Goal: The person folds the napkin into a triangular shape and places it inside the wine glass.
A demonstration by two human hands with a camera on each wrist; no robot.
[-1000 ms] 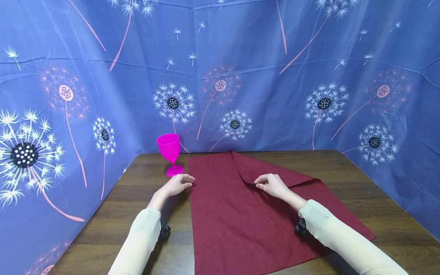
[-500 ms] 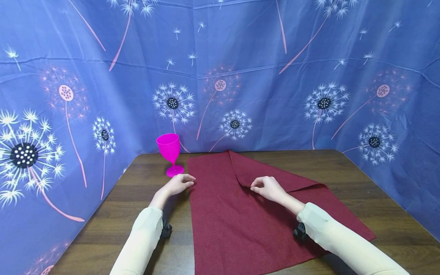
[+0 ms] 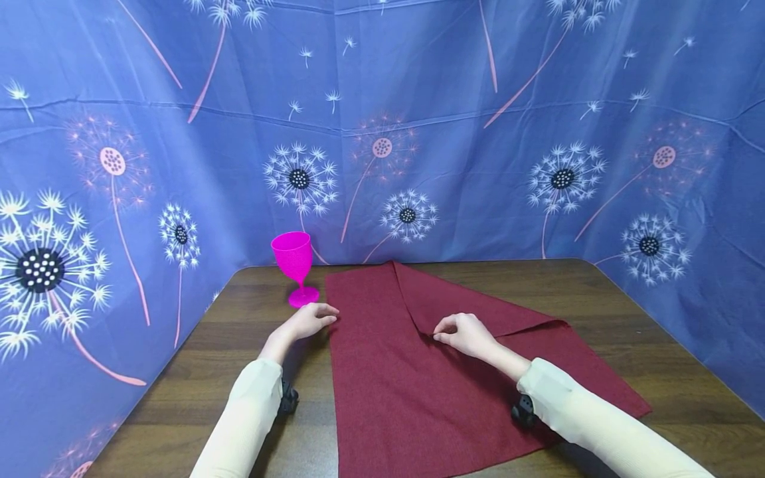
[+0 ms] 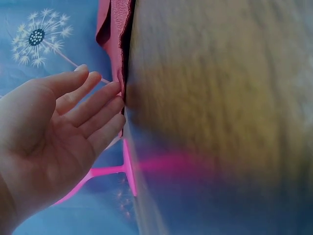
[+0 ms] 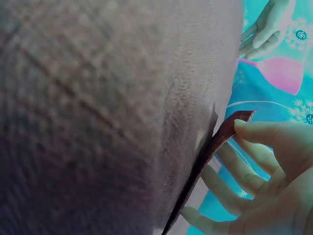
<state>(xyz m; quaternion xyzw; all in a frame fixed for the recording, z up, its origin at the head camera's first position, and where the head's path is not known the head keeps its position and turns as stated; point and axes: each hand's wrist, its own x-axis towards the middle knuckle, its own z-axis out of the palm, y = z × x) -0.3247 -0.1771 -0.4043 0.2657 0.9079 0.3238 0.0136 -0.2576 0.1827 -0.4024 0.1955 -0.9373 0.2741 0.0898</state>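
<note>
A dark red cloth (image 3: 382,392) lies over the middle of the table, its far right part folded over into a flap (image 3: 466,299). My right hand (image 3: 469,336) pinches the flap's corner between thumb and fingertips, low over the cloth; in the right wrist view the thumb lies on the raised cloth edge (image 5: 208,152). My left hand (image 3: 307,320) has its fingers extended, the tips at the cloth's left edge. From the left wrist, the fingers (image 4: 100,105) appear loosely straight, touching or nearly touching that edge. Just beyond this hand stands an upright bright pink goblet (image 3: 294,257).
The brown wooden table (image 3: 227,338) shows on both sides of the cloth and behind it. A blue curtain (image 3: 466,166) with dandelion prints hangs behind the table and along its sides. A small black camera (image 3: 524,410) sits under each wrist.
My right hand has drawn the pinched corner slightly left and toward me, so the flap covers more of the cloth. The left hand and the goblet have stayed in place.
</note>
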